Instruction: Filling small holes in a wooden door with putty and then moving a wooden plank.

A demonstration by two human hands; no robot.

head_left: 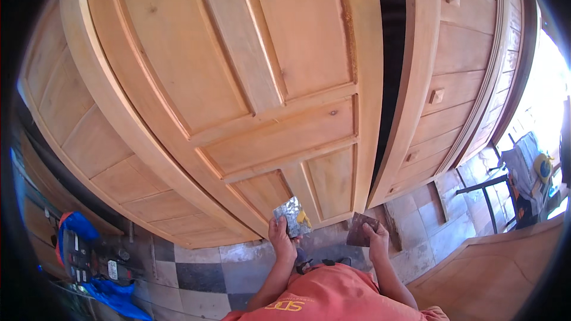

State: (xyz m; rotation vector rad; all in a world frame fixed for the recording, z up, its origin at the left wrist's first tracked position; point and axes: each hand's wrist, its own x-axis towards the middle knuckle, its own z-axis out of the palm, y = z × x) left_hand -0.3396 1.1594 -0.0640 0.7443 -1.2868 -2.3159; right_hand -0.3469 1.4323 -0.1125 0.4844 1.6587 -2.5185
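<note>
Our left hand grips a silvery plate with yellow paste on it; our right hand pinches a dark brown sheet. The two stay apart, before the foot of a panelled door. Around us we see more panelling at right, tiled floor, and blue cloth at left.
</note>
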